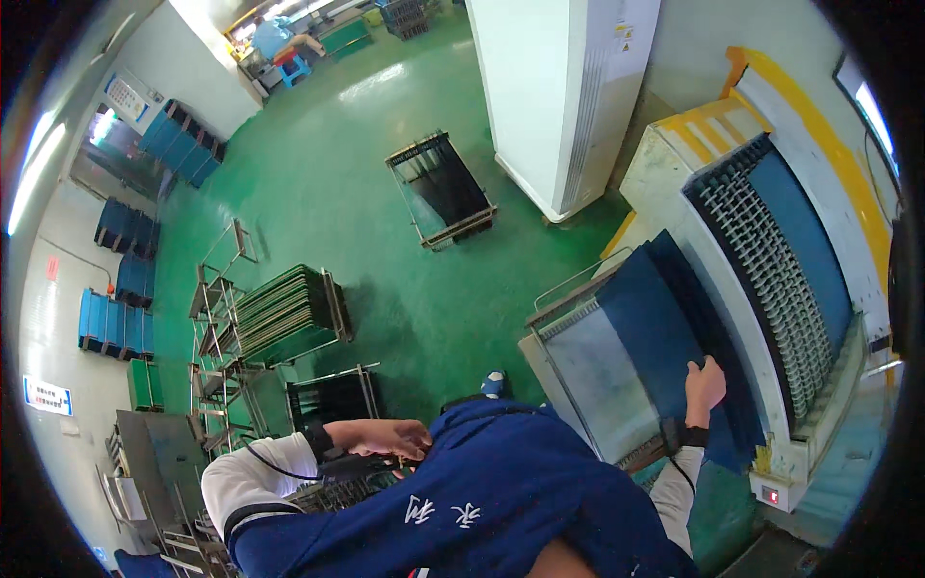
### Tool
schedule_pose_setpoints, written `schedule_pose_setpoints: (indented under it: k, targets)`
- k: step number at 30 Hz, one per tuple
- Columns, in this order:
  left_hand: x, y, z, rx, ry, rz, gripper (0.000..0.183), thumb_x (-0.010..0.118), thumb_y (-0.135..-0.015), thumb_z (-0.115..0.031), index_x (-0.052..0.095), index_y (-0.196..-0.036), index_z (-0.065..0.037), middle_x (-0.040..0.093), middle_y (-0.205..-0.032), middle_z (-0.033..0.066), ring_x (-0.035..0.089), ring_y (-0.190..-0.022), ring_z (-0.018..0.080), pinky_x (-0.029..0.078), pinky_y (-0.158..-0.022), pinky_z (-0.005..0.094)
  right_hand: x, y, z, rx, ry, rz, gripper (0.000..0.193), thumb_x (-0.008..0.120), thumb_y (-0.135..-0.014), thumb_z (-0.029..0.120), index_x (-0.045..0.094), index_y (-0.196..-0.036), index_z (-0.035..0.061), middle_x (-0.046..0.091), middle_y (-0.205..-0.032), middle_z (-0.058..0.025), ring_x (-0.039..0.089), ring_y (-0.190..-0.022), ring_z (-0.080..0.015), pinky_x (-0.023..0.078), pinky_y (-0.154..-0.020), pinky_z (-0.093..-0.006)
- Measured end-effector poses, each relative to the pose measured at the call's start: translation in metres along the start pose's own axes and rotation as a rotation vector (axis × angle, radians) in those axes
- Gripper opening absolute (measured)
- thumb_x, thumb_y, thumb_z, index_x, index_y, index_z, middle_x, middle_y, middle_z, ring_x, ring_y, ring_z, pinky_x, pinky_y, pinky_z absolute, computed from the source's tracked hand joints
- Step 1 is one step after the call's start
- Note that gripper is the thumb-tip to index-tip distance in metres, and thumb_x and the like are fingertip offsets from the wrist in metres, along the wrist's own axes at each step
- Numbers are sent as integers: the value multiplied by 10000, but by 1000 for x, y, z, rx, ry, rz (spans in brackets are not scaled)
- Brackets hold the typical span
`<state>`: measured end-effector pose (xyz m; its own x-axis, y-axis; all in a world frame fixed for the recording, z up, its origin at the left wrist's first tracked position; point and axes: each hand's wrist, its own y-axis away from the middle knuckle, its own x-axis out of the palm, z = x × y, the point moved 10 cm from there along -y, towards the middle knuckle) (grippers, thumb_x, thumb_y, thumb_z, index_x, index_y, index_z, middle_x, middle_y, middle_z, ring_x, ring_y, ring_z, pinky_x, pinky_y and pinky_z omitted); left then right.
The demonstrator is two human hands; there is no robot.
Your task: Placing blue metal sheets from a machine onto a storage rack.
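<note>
My right hand [706, 383] is closed on the edge of a thin dark blue panel [646, 328], one of several standing close together. They lean in a metal rack [551, 326] at my right, beside a roller machine [771, 289]. Close to my chest, my left hand [385, 438] has its fingers bent inward near my blue apron [462, 462]. What it holds, if anything, is hidden. Both wrists wear dark bands.
Another blue sheet [805, 231] lies on the machine's rollers. A tall white cabinet [540, 106] stands ahead. Racks of panels [289, 318] and a metal frame [231, 241] stand at the left; a further rack [443, 188] is mid-floor. A person [275, 39] sits far off.
</note>
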<state>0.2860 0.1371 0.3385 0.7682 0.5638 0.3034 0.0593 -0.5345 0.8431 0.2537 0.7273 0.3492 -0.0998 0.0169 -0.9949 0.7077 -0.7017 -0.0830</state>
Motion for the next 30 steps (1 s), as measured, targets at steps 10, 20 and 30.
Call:
schedule_pose_setpoints:
  k: [10,20,30]
  targets:
    - [-20,-35,44,36,29,75,447,659,-802,-227,467,-1173,-66,559,-971,20,477,-591,57,361,-434,205,-9,5,0,12,-60,-16,307,687,-737,261,651,-969,62,653,-875,-157,622,-846,-333,485,-708,-432]
    - [-27,-42,33,-4,0,130,423,627,-822,-253,451,-1166,-79,536,-876,-15,416,-518,47,310,-392,215,3,11,18,-250,-176,87,190,640,-750,246,632,-729,58,621,-736,-158,609,-759,-342,470,-655,-463]
    - [-43,-43,10,4,-123,59,409,628,-825,-250,463,-1156,-75,544,-888,-9,431,-551,57,325,-427,222,-35,13,24,-245,-187,99,172,631,-749,235,618,-697,72,613,-694,-135,606,-712,-334,464,-619,-458]
